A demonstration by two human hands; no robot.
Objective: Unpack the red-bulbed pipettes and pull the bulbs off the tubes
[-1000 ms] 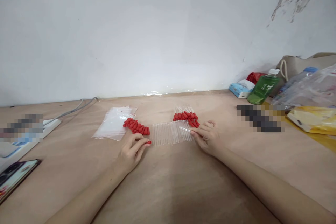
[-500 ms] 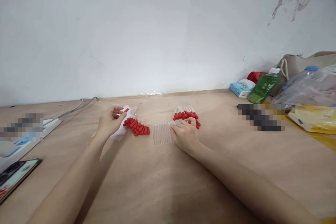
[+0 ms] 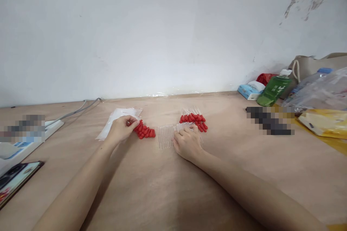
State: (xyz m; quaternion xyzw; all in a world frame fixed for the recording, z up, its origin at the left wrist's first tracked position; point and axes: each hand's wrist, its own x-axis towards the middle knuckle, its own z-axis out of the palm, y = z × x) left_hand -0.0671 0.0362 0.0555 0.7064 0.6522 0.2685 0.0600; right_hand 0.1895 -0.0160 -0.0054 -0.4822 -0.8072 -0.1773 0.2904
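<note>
My left hand (image 3: 121, 129) rests on a stack of clear plastic bags (image 3: 114, 122), its fingers curled and pinching at the near end of a pile of red rubber caps (image 3: 146, 132). What the fingertips hold is too small to name. My right hand (image 3: 187, 140) lies palm down with curled fingers on a row of clear thin tubes (image 3: 166, 136). Just beyond it sits a second heap of tubes with red caps fitted (image 3: 193, 119).
A white power strip (image 3: 51, 126) with a grey cable and a phone (image 3: 16, 178) lie at the left. At the right stand a green bottle (image 3: 272, 90), a tissue pack (image 3: 248, 92), a beige bag (image 3: 311, 66) and plastic-wrapped items (image 3: 322, 119). A white wall backs the brown table (image 3: 168, 187).
My left hand went from the near side of the red caps to the bags, then came down at the caps' left end. My right hand slid left onto the tube row.
</note>
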